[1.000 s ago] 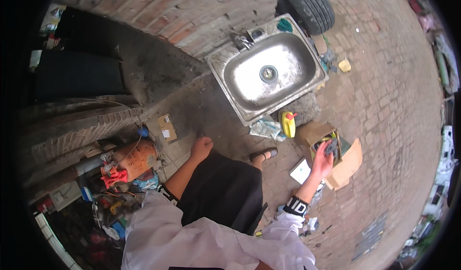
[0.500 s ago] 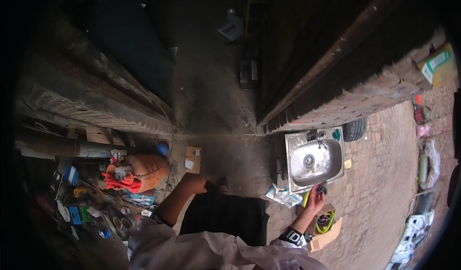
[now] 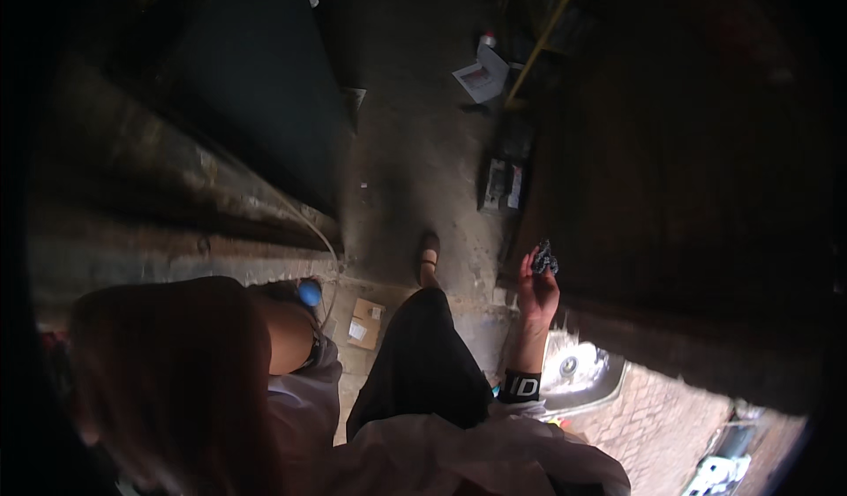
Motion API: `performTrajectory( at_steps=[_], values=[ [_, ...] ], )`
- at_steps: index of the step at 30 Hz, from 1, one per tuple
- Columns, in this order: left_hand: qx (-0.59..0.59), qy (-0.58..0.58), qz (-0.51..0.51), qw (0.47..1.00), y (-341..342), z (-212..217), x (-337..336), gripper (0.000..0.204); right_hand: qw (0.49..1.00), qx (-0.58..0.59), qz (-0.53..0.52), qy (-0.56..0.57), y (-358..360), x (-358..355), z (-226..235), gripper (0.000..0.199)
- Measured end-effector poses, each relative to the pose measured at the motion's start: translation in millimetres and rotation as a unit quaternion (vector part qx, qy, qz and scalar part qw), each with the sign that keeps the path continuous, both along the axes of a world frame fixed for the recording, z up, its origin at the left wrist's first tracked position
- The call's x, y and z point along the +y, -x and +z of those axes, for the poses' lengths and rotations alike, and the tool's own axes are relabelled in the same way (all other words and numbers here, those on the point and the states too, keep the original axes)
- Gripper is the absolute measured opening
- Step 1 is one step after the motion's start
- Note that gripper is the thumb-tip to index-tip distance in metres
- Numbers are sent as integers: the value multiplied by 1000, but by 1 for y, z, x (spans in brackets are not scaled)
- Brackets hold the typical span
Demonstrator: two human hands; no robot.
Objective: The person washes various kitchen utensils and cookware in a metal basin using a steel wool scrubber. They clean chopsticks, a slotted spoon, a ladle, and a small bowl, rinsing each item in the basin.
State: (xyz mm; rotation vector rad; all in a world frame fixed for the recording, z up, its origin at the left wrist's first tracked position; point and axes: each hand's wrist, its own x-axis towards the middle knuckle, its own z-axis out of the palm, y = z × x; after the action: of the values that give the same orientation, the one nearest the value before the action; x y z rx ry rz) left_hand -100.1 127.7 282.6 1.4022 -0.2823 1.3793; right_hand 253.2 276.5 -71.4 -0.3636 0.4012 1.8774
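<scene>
My right hand (image 3: 540, 300) is raised in front of the doorway's right side. Its fingers pinch a small, dark grey, lumpy thing (image 3: 546, 259) with a rough, glinting surface; I cannot make out its kind. A large, dark, blurred shape at the left, close to the camera, appears to be my left hand (image 3: 168, 372). That arm is bent up, and the fingers are smeared, so what they do is hidden. A metal sink (image 3: 609, 390) lies below and right of my right forearm, partly covered by it and by the wall edge.
Ahead runs a dim passage floor (image 3: 397, 161) between dark panels. A flat cardboard piece (image 3: 363, 324) lies by the threshold, near a blue round thing (image 3: 309, 292). Boxy dark items (image 3: 501, 185) and a pale sheet (image 3: 482, 77) are along the passage's right. My foot (image 3: 430, 253) is forward.
I have stepped forward into the doorway. My right hand has moved from beside the sink up and ahead, still pinching the lumpy thing. My left arm has risen close to the camera.
</scene>
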Motion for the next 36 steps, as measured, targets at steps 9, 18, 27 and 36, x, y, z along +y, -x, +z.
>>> performTrajectory(
  at_steps=[9,18,27,36],
  values=[
    [-26,5,60,998,92,58,187,47,998,-22,16,-60,111,204,78,38],
    [-3,-40,151,988,153,144,286,46,989,35,49,-136,204,380,105,43],
    [3,-73,192,979,248,178,380,44,981,50,66,-174,319,548,135,43],
    [-30,-71,221,972,365,190,505,43,991,-17,24,-128,438,711,192,43]
  ],
)
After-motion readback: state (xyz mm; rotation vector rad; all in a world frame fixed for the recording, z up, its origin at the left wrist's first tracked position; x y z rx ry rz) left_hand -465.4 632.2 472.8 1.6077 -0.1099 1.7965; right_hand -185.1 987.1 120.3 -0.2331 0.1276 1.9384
